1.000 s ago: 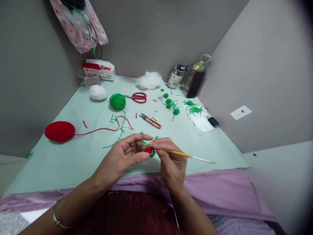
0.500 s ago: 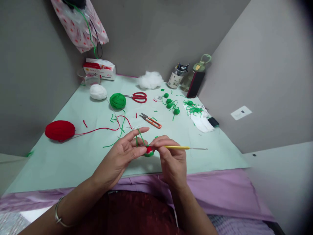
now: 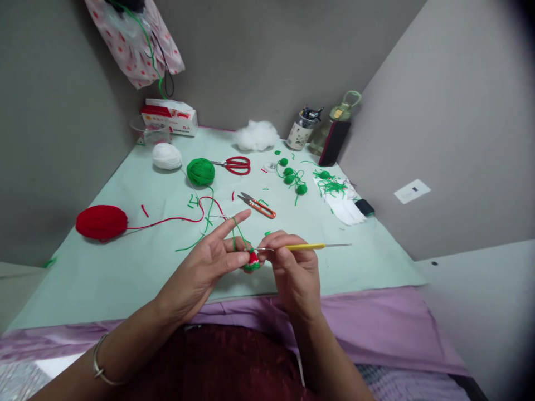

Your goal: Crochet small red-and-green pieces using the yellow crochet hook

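A small red and green crocheted piece (image 3: pixel 252 260) is held between the two hands, just above the near edge of the pale green table (image 3: pixel 125 267). It is pinched by the thumb and middle fingers of the left hand (image 3: pixel 204 267), while the forefinger is stretched upward so that the green yarn strand (image 3: pixel 238 231) is kept tight over it (probably for tension). The right hand (image 3: pixel 292 273) is closed around a yellow crochet hook (image 3: pixel 303 247), whose tip is put into the piece and whose metal end points to the right.

Further away, a red yarn ball (image 3: pixel 101 222), a green yarn ball (image 3: pixel 200 171) and a white yarn ball (image 3: pixel 167 156) are laid within reach; the green strand seems to run from its ball to the hands. Orange thread snips (image 3: pixel 258 205) and red scissors (image 3: pixel 234 164) are lying between them. At the far edge a jar (image 3: pixel 300 133) is standing with dark small things in it, which cannot be told, beside a green bottle (image 3: pixel 336 120).
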Demonstrator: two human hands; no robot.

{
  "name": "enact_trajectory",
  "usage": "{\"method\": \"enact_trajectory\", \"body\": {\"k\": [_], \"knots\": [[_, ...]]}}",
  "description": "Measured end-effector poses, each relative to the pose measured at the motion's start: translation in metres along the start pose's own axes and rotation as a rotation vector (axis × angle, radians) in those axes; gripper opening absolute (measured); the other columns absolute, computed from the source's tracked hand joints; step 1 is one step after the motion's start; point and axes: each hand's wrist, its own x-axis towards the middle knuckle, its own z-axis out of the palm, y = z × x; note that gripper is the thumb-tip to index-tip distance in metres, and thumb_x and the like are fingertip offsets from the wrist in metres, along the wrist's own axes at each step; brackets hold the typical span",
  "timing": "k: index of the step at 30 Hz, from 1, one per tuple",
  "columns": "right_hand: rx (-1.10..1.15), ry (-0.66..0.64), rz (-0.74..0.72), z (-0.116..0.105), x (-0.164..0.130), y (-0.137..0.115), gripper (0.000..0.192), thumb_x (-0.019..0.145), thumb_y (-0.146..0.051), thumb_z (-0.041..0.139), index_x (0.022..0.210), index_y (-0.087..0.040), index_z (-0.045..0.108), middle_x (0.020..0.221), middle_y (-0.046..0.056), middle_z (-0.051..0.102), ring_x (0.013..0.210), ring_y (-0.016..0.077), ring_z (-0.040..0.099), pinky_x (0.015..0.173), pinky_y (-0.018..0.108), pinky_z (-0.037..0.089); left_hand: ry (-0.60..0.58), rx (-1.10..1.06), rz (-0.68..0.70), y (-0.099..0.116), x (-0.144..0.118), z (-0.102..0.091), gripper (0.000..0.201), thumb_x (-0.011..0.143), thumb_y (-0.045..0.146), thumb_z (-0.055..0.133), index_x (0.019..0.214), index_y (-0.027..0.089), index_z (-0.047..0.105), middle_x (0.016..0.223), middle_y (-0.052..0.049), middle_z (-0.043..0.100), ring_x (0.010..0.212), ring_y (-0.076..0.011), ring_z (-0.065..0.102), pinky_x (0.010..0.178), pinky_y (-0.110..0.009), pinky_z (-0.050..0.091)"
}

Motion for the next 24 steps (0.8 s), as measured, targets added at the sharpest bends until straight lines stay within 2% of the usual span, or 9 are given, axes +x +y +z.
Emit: {"method": "enact_trajectory", "body": {"k": [4,12,18,24], "knots": [[0.001,-0.008,0.003,0.0011,-0.0008,-0.003,0.008,0.092,-0.03,0.075,0.092,-0.026,0.082,0.085,0.002,0.073,0.071,0.0121,0.068,0.068,0.026,0.061,-0.019,0.038,-0.004,0.0007,0.0,-0.0026,0.096,0.085,0.025,0.082,0.165,0.026,0.028,0.087,0.0,0.07,0.086,-0.0161,0.065,0.09,-0.033,0.045],[0.038,-0.027,0.026,0.0004,-0.0028,-0.0034,0.008,0.093,-0.028,0.074,0.093,-0.025,0.082,0.086,0.001,0.072,0.073,0.0115,0.069,0.07,0.025,0.06,-0.052,0.075,-0.038,0.0047,0.0007,-0.0045,0.098,0.086,0.026,0.082,0.166,0.03,0.025,0.088,0.001,0.069,0.081,-0.0138,0.061,0.081,-0.029,0.043],[0.006,-0.042,0.013,-0.0033,-0.0038,-0.0033,0.01,0.095,-0.024,0.071,0.095,-0.024,0.081,0.087,0.002,0.072,0.077,0.0126,0.068,0.073,0.026,0.057,-0.023,0.175,0.052,0.0046,0.0003,-0.0069,0.102,0.086,0.024,0.084,0.167,0.033,0.022,0.085,0.003,0.069,0.083,-0.014,0.062,0.085,-0.031,0.047],[-0.095,-0.063,-0.055,-0.0051,-0.0001,-0.0108,0.014,0.098,-0.025,0.065,0.092,-0.022,0.078,0.083,0.002,0.069,0.074,0.0142,0.064,0.07,0.03,0.053,-0.023,0.228,0.075,0.0032,-0.0015,-0.0064,0.094,0.085,0.022,0.083,0.164,0.031,0.031,0.087,0.003,0.067,0.081,-0.0121,0.059,0.079,-0.026,0.047]]}}
